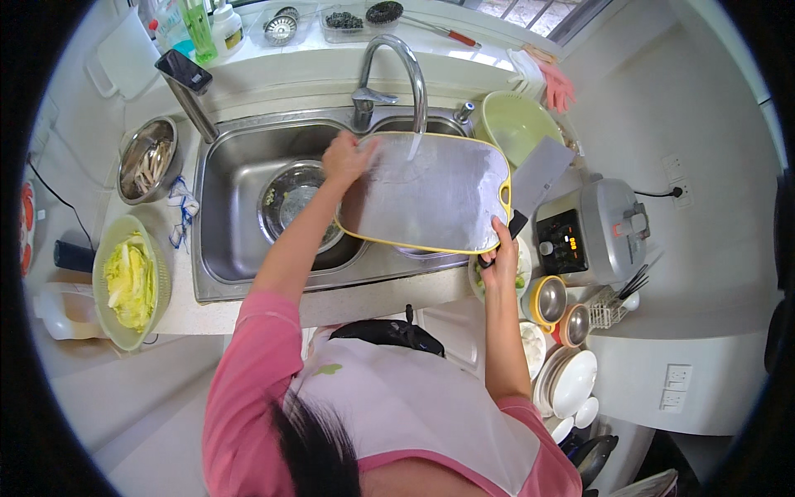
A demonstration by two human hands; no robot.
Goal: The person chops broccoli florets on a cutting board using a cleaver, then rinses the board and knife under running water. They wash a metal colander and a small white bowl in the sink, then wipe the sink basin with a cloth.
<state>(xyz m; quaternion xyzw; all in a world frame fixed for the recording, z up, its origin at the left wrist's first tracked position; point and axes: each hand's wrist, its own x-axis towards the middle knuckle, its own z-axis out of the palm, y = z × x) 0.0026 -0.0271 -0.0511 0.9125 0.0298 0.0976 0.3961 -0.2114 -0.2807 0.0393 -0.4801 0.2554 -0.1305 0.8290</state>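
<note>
A metal-faced cutting board with a yellow rim (428, 192) lies tilted over the right sink basin, with water from the faucet (417, 74) falling on it. My right hand (502, 255) grips its lower right corner; the black handle of a cleaver (541, 174) is at the same hand, the blade pointing up and right. My left hand (349, 158), blurred, is at the board's upper left edge; whether its fingers hold the edge or only touch the face cannot be told. In the left basin a metal bowl (273, 208) holds water and small pale bits.
Left of the sink (217, 248) stand a metal bowl of pale food pieces (171, 133) and a green basket with cabbage leaves (163, 292). On the right are a green basin (497, 124), an electric pressure cooker (612, 233), two small pots and stacked plates (574, 382). A phone on a stand (184, 71) rises behind.
</note>
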